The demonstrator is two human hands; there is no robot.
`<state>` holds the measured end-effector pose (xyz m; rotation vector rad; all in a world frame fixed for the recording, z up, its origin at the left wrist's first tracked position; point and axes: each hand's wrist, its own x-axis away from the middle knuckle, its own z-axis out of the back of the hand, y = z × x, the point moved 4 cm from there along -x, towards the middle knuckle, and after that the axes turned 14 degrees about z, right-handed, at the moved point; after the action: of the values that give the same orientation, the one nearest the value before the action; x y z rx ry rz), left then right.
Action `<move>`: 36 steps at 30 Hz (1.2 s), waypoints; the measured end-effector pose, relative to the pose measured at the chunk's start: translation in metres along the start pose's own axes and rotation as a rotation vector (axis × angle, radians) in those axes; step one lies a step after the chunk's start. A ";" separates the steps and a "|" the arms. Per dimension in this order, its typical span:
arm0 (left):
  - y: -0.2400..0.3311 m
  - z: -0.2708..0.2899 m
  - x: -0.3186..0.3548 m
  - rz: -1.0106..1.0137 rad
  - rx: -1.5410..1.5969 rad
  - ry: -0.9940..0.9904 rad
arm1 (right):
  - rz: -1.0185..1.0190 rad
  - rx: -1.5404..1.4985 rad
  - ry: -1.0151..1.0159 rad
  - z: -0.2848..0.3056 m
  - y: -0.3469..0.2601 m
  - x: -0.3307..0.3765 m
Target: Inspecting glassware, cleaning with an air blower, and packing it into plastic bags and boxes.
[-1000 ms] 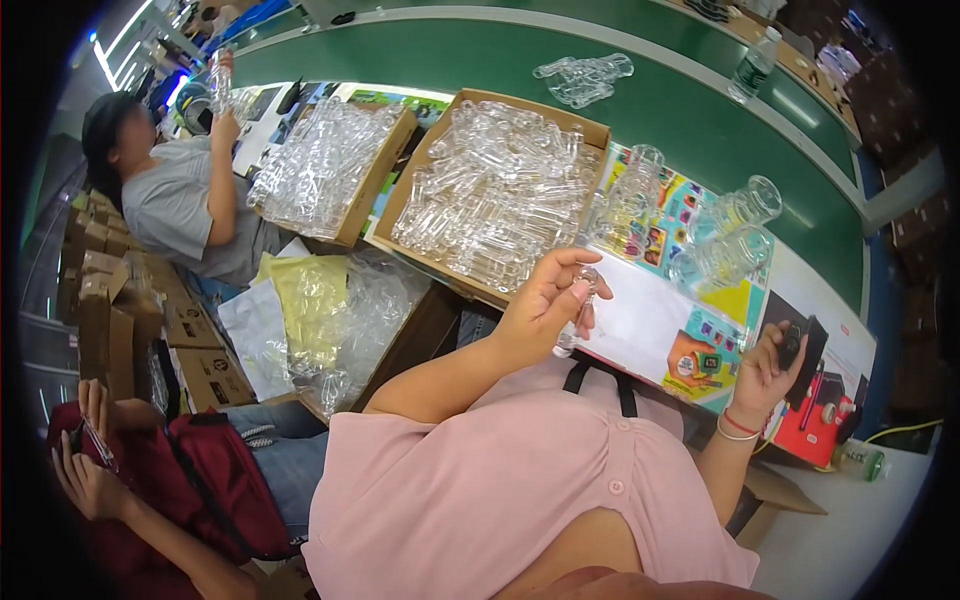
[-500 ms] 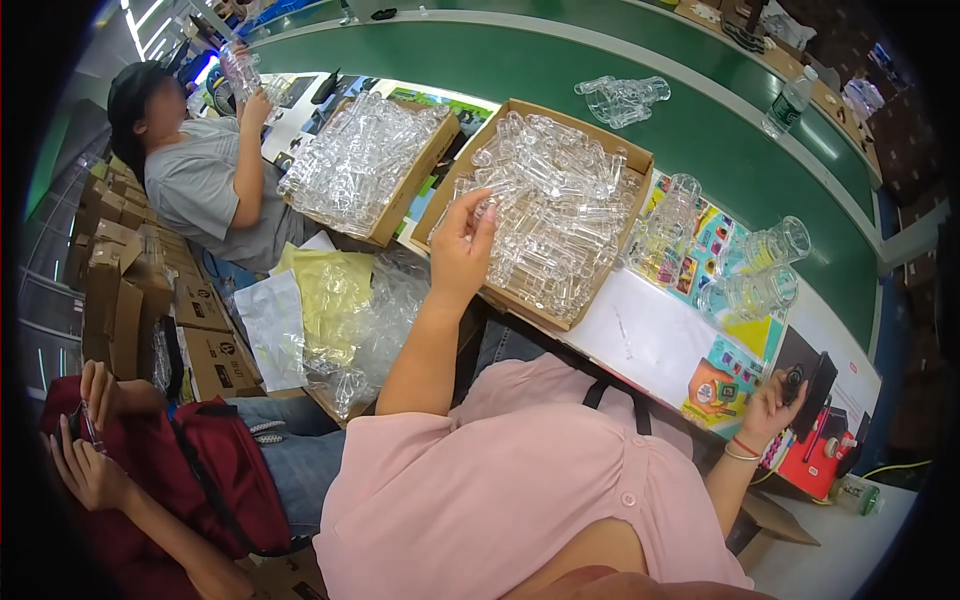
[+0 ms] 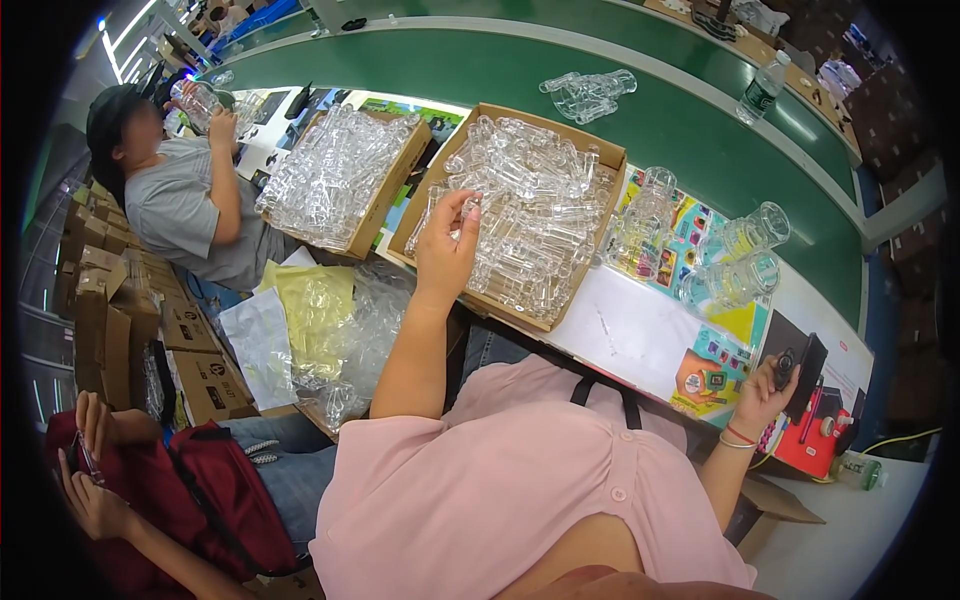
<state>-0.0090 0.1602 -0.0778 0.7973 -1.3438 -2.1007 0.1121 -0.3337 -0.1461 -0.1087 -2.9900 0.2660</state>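
Observation:
An open cardboard box [image 3: 603, 152] on the table in front of me is filled with several clear plastic pieces [image 3: 540, 215]. My left hand [image 3: 446, 248] reaches into the near left part of the box, with thumb and fingers pinched on one clear plastic piece [image 3: 436, 212]. My right hand [image 3: 764, 397] rests at the table's right end, near its front edge. Its fingers hold a small black device [image 3: 785, 366] next to a black flat object [image 3: 808, 362].
A second box [image 3: 392, 190] of clear pieces stands to the left, by a seated person in grey [image 3: 180, 215]. Clear jars [image 3: 738, 258] lie on colourful sheets. A green conveyor belt [image 3: 520, 70] runs behind. Plastic bags [image 3: 320, 320] and stacked cartons [image 3: 105, 310] are at lower left.
My left hand swung from the white sheet leftward into the box and closed on a clear piece. My right hand stayed by the black device.

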 end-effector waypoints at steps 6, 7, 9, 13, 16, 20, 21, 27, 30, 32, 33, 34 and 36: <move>0.018 -0.004 -0.012 -0.096 -0.196 -0.007 | -0.027 -0.031 -0.075 0.004 -0.004 -0.003; 0.021 -0.006 -0.013 -0.118 -0.175 -0.005 | -0.024 -0.031 -0.076 0.004 -0.004 -0.003; 0.020 -0.009 -0.016 -0.094 -0.194 -0.033 | -0.022 -0.032 -0.074 0.004 -0.006 -0.002; 0.011 -0.018 -0.036 -0.350 -0.438 0.078 | -0.030 -0.039 -0.086 0.002 -0.007 -0.001; 0.018 -0.025 -0.079 -0.383 -0.422 0.069 | 0.032 -0.012 0.005 -0.012 -0.003 0.005; 0.004 -0.045 -0.141 -0.438 -0.587 0.012 | 0.020 -0.022 -0.040 -0.014 -0.006 0.006; -0.005 -0.052 -0.154 -0.337 -0.620 -0.073 | 0.021 -0.014 -0.027 -0.013 -0.007 0.007; -0.032 -0.077 -0.185 -0.048 -0.809 -0.313 | 0.043 0.004 -0.021 -0.009 -0.014 0.013; -0.035 -0.084 -0.180 -0.059 -0.886 -0.350 | 0.058 0.020 -0.005 -0.008 -0.015 0.012; -0.033 -0.084 -0.176 -0.165 -0.860 -0.227 | 0.050 0.014 -0.007 -0.008 -0.013 0.009; -0.034 -0.086 -0.178 -0.166 -0.861 -0.227 | 0.044 0.021 -0.008 -0.008 -0.011 0.009; -0.036 -0.086 -0.182 -0.089 -0.813 -0.243 | 0.039 0.028 -0.009 -0.008 -0.010 0.008; -0.034 -0.088 -0.184 -0.017 -0.765 -0.264 | 0.040 0.027 -0.017 -0.008 -0.009 0.008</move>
<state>0.1779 0.2463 -0.1018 0.2114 -0.5324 -2.5148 0.1044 -0.3406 -0.1356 -0.1640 -3.0022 0.3129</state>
